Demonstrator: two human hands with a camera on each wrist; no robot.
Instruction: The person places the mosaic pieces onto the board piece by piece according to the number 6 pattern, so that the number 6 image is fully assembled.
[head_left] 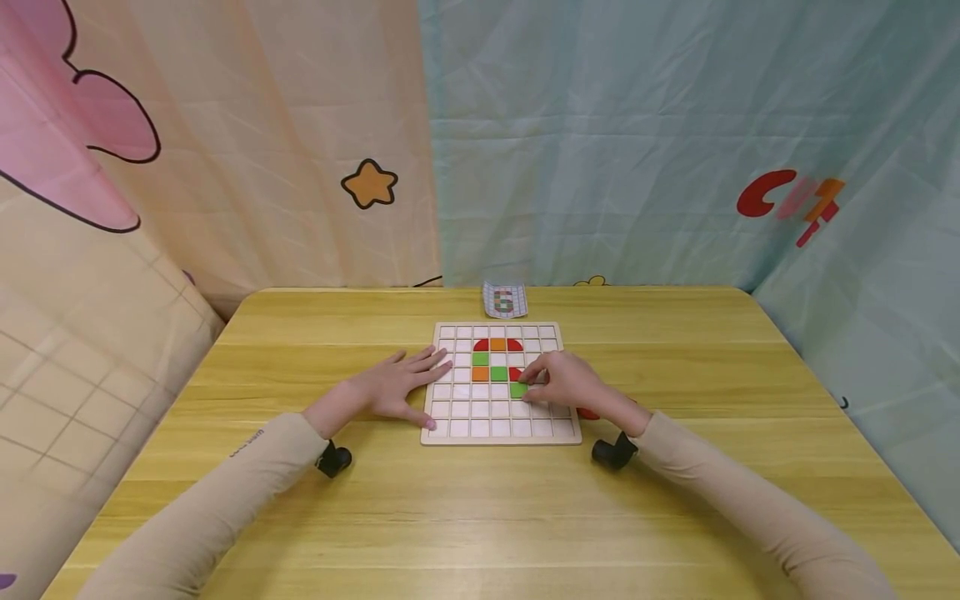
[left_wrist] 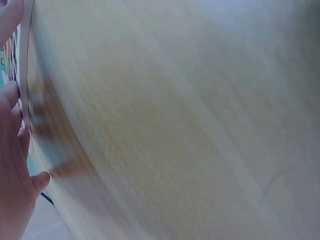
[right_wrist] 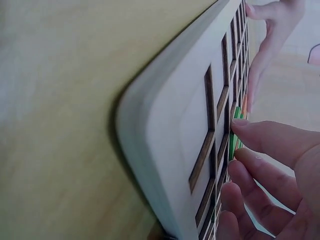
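Observation:
A white gridded board (head_left: 501, 428) lies flat on the table. My left hand (head_left: 392, 387) has its fingers spread over the board's left edge, the thumb at the lower left corner. With thumb and forefinger, my right hand (head_left: 567, 382) pinches a square green tile (head_left: 517, 390) low at the grid; the right wrist view shows this green tile (right_wrist: 233, 142) between the fingertips. Just above it is a red piece (head_left: 514, 374), partly behind the fingers. Other tiles in the grid include an orange tile (head_left: 498, 344) at the top, rounded red pieces beside it, and a green tile (head_left: 481, 359).
Behind the board lies a small printed card (head_left: 505, 301) with a coloured grid pattern. Red pieces (head_left: 588, 413) show beside the board, partly hidden under the right wrist. The wooden table (head_left: 465, 525) ends at patterned curtains (head_left: 585, 150) at the back.

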